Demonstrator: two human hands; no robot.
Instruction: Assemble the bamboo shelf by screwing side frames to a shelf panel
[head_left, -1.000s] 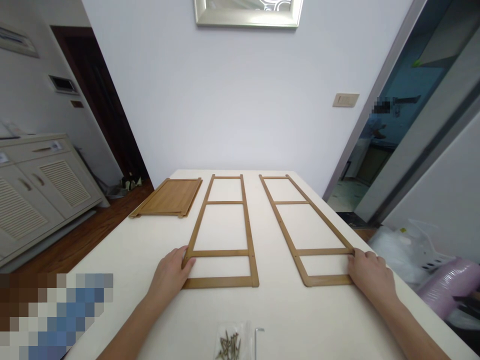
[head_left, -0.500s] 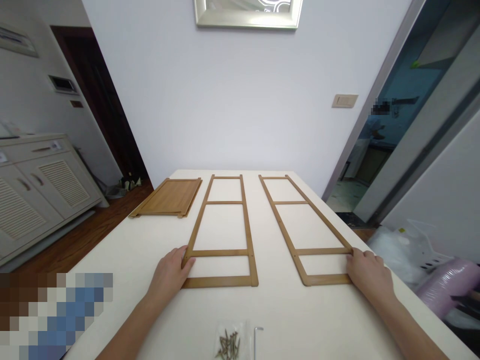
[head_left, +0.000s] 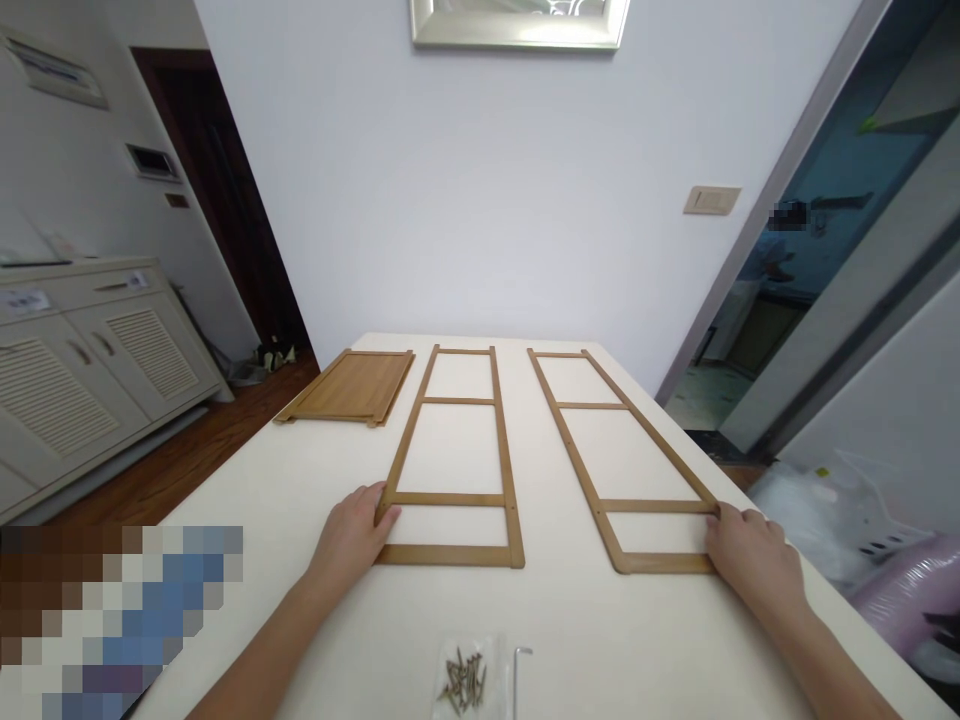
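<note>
Two long wooden ladder-like frames lie side by side on a white table point(head_left: 300, 500). My left hand point(head_left: 352, 537) rests on the near left corner of the left frame point(head_left: 457, 450), thumb over its side rail, fingers curled round the outer edge. My right hand point(head_left: 750, 555) lies on the near right corner of the right frame point(head_left: 622, 455), fingers bent over its rail. Both frames lie flat on the tabletop.
A flat wooden panel point(head_left: 349, 387) lies at the table's far left. A clear bag of screws point(head_left: 463, 680) and a hex key point(head_left: 519, 675) sit at the near edge. White cabinet point(head_left: 90, 350) to the left, plastic wrapping point(head_left: 847, 510) on the right, doorway beyond.
The view has shifted slightly. Both hands stay on the frames' near corners; the frames look barely moved.
</note>
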